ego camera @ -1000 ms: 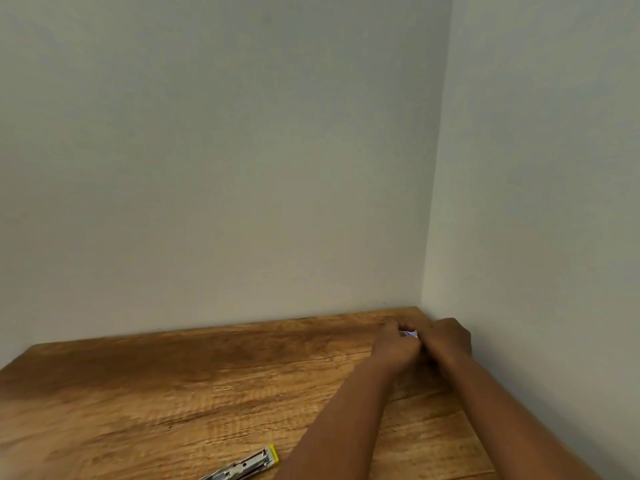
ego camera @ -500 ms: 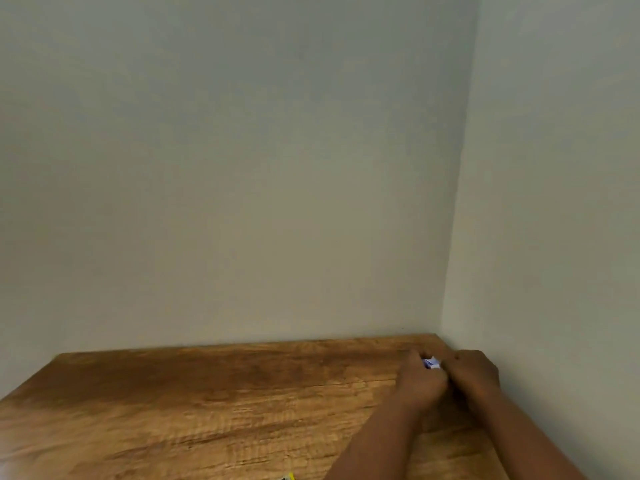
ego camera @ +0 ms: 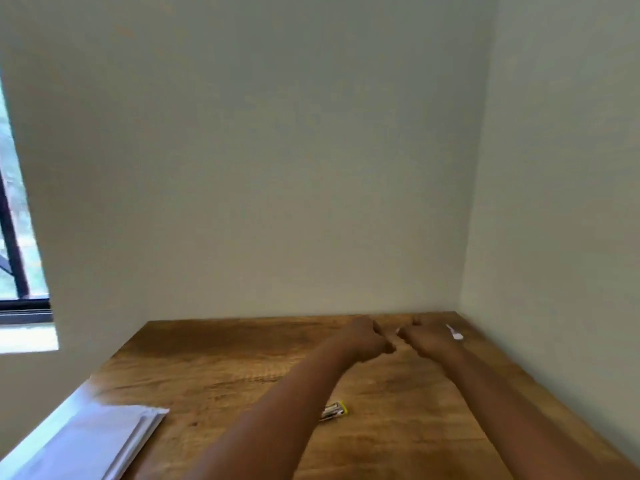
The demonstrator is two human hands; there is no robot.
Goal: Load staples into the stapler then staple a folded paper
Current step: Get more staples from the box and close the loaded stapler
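the stapler (ego camera: 334,410), metal with a yellow end, lies low in the middle of the frame on the wooden desk (ego camera: 214,368), partly hidden behind the left forearm. its long axis runs from lower left up to the right, yellow end to the right. it sits well below both hands, so any reach for it means drawing a hand back down the frame; the left hand (ego camera: 367,337) is the nearer one. that hand is curled closed, and the right hand (ego camera: 429,337), just beside it, is curled too. what either pinches is too blurred to tell, perhaps staples. a small white scrap (ego camera: 454,332) lies right of the right hand, in the desk's far corner. the folded paper (ego camera: 97,441) lies in the lower left.
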